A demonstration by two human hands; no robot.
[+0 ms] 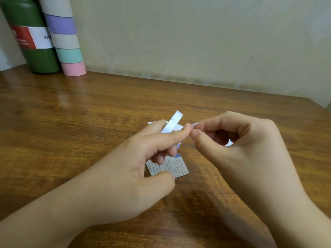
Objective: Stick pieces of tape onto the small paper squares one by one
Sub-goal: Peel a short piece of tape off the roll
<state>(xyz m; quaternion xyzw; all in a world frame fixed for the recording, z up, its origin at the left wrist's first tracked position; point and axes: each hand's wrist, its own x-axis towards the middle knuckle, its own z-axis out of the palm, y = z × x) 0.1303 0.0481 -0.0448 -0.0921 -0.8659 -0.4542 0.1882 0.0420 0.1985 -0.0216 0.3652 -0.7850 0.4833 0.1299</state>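
Left hand [143,158] curls round a white tape roll [172,123]; right hand [232,140] pinches its tape end [194,125]. Printed paper square [176,169] lies beneath them on the wooden surface [89,122].

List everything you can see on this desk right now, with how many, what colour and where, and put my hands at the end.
tape roll: one, white, held above the desk centre
tape piece: one, whitish, pinched at the fingertips
paper squares: several, printed white, desk centre, partly hidden
flask: one, dark green, far left corner
stacked rolls: five visible, grey, purple, grey, mint, pink, beside the flask
desk: one, brown wood
left hand: holds the tape roll
right hand: pinches the tape piece
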